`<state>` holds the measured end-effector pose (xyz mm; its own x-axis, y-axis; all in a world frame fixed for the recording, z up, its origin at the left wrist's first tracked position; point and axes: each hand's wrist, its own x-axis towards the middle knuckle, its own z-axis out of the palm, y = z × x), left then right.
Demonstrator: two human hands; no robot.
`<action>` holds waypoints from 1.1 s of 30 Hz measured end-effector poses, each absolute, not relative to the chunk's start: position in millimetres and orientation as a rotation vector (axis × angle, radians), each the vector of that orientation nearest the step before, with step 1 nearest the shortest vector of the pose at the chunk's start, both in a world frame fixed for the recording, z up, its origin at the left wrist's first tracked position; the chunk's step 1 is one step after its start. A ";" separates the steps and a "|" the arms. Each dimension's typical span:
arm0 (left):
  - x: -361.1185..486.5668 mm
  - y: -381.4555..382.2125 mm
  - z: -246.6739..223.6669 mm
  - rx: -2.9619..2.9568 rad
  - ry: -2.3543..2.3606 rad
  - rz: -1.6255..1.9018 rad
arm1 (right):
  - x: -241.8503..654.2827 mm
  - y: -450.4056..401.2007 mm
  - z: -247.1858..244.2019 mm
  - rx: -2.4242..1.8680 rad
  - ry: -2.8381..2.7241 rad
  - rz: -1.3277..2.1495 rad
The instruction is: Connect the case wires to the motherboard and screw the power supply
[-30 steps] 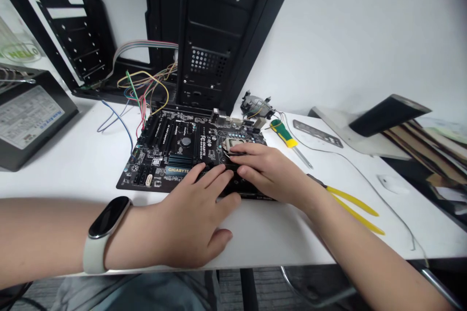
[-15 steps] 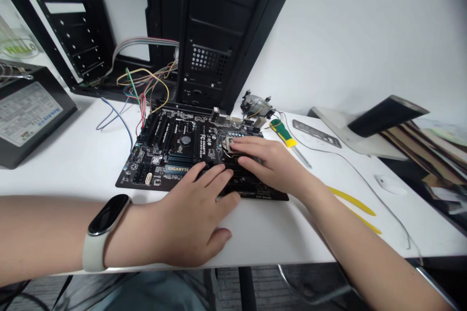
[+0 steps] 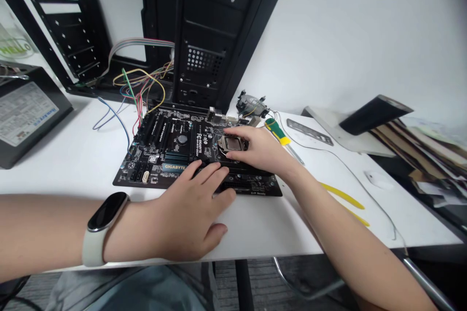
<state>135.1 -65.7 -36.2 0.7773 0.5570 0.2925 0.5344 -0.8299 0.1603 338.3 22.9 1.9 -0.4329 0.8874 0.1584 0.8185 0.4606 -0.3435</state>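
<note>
A black Gigabyte motherboard [image 3: 153, 129] lies flat on the white table. My left hand [image 3: 189, 209], with a smartwatch on its wrist, rests palm down at the board's near edge. Its fingers are spread, the tips over the board, and they hold nothing. Over the CPU socket is my right hand [image 3: 260, 150], its thumb and index finger apart on either side of the square metal-topped processor [image 3: 232, 144]. Part of the socket's right side is hidden behind this hand. Whether its fingertips touch the socket frame, I cannot tell.
Behind the board stands a black computer case [image 3: 204, 24] with loose coloured wires [image 3: 140, 82]. A power supply [image 3: 32, 112] sits at left. To the right lie a CPU cooler [image 3: 251, 103], a green-yellow screwdriver [image 3: 277, 132], an I/O shield [image 3: 310, 131] and yellow-handled pliers [image 3: 343, 197].
The fingers of my right hand have parted and moved off the top of the socket, so the processor now shows between them. My left hand stays on the board; the view has shifted slightly.
</note>
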 end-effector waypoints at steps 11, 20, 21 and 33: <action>135.7 -65.4 -25.9 2.899 0.886 0.391 | 337.7 22.4 0.6 -1.421 -2.413 0.216; 135.6 -65.1 -27.1 2.894 0.894 0.402 | 334.9 22.9 2.0 -1.435 -2.397 0.164; 135.6 -65.3 -27.6 2.890 0.896 0.407 | 334.8 23.1 1.7 -1.433 -2.393 0.165; 134.5 -65.6 -33.4 2.927 0.918 0.466 | 336.5 22.3 -2.7 -1.436 -2.309 0.304</action>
<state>134.5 -65.6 -33.4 0.7799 0.5639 0.2716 0.5522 -0.8242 0.1258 336.5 22.3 -2.7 -0.3902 0.8938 0.2209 0.8061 0.4476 -0.3872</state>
